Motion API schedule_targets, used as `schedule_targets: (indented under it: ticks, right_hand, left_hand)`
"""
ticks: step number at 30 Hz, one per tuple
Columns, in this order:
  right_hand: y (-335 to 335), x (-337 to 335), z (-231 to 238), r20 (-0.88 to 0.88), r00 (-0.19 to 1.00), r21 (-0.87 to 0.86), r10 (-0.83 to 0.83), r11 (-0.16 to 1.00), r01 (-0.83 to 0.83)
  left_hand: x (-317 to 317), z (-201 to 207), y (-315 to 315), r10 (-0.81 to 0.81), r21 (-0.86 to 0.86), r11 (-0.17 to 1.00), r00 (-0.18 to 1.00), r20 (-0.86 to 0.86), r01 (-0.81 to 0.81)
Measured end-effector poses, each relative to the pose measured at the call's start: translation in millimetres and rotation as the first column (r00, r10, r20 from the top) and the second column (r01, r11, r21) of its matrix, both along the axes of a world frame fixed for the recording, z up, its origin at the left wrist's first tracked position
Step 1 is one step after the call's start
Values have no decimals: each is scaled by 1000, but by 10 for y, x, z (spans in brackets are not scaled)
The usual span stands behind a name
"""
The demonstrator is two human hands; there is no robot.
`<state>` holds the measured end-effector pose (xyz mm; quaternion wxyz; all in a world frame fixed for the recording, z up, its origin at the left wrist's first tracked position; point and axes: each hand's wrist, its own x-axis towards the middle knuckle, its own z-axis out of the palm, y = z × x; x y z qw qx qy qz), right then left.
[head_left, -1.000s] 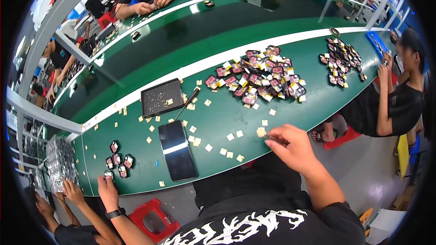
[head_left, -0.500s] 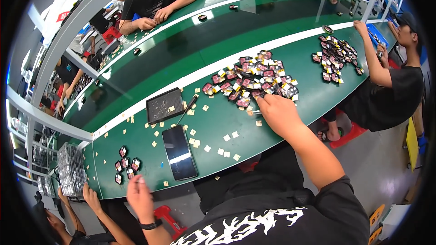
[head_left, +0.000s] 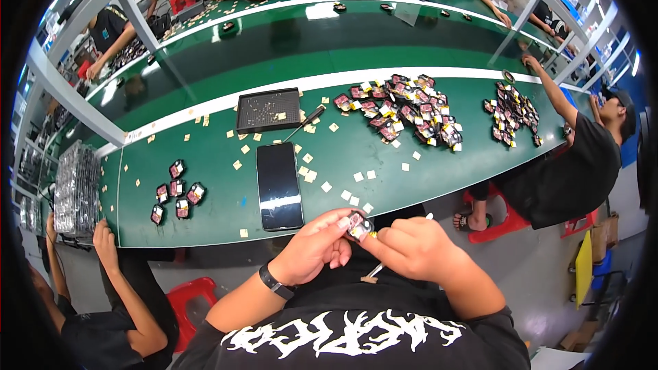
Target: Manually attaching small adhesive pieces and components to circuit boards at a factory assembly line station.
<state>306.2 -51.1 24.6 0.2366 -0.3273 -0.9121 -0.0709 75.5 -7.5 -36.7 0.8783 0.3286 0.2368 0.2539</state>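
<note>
In front of my body, at the table's near edge, my left hand [head_left: 319,245] grips a small black device [head_left: 358,226] with a pink-and-silver face and a bit of yellow. My right hand [head_left: 418,248] is closed around a thin white stick-like tool [head_left: 378,271] with a tan piece at its lower end. Fingers of the right hand touch the device's lower right side. A large heap of similar devices [head_left: 411,109] lies on the green table beyond, and a small group of them [head_left: 177,188] sits at the left.
A dark phone [head_left: 279,188] lies near the edge, below a black tray [head_left: 269,111] and a screwdriver [head_left: 305,123]. Pale square pieces are scattered about. Stacked clear trays [head_left: 77,192] stand far left. Co-workers sit on both sides and across; another device heap [head_left: 510,115] lies right.
My right hand has come back from the large heap and my left hand from beside the small group. They now meet before my body around one device. The view has shifted.
</note>
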Motion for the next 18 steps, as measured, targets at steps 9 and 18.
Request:
schedule_targets:
  ticks: [9, 18]
  right_hand:
    - [-191, -293, -134, -528, 652, -786, -544, 603, -134]
    - [-59, -535, -109, -541, 638, -781, -548, 610, -138]
  left_hand:
    - [-299, 42, -18, 258, 120, 961, 964, -70, -248]
    - [-507, 116, -105, 432, 163, 895, 899, -71, -416]
